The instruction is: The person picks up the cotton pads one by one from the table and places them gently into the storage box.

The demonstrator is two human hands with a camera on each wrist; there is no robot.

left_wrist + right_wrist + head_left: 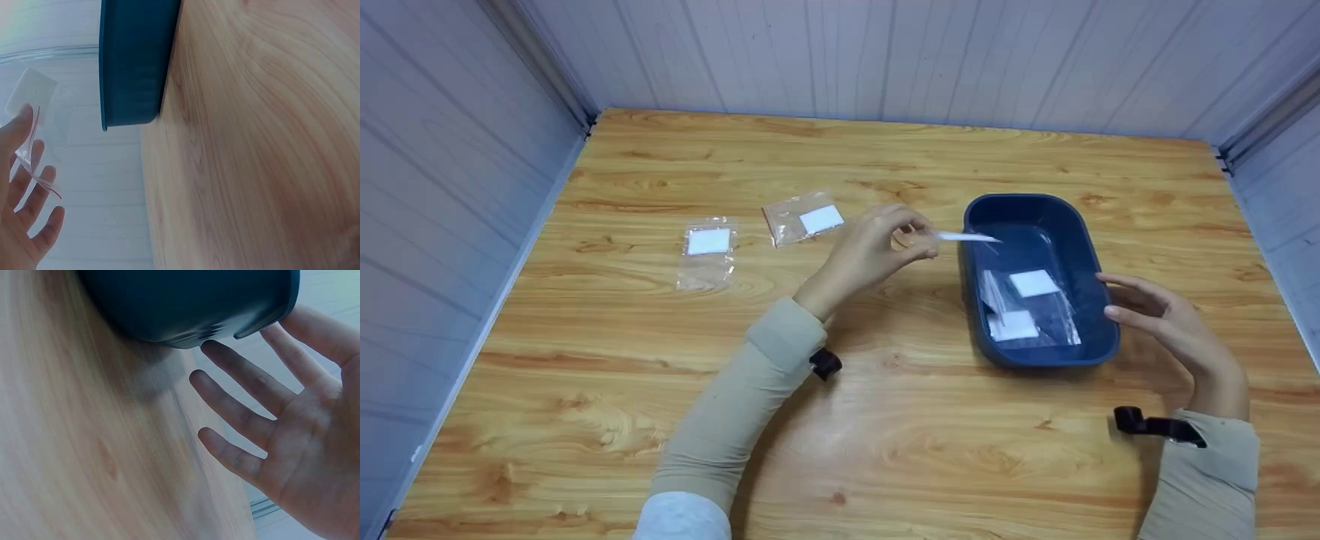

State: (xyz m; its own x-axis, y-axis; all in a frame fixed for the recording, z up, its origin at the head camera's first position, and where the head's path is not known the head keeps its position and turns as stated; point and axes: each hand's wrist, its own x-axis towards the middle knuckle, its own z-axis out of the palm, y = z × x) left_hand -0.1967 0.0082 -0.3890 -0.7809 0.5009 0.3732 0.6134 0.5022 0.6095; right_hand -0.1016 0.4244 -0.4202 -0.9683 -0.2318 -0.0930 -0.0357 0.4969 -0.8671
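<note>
My left hand (pixel 877 244) pinches a clear zip bag (pixel 53 132) with a white card in it, between thumb and fingers. In the head view the white card (pixel 966 237) is seen nearly edge-on, its tip over the left rim of a dark blue bin (pixel 1102 341). Several similar bags (pixel 1033 283) with white cards lie inside the bin. At the bin's right side is my right hand (pixel 1177 326), thumb and index finger at the rim, the other fingers spread and fairly straight in the right wrist view.
Two more clear bags lie flat on the wooden table (pixel 885 450) to the left: one upright bag (pixel 708 253) and one tilted bag (pixel 804 218) with a red zip edge. Pale panelled walls (pixel 847 60) stand behind and at both sides.
</note>
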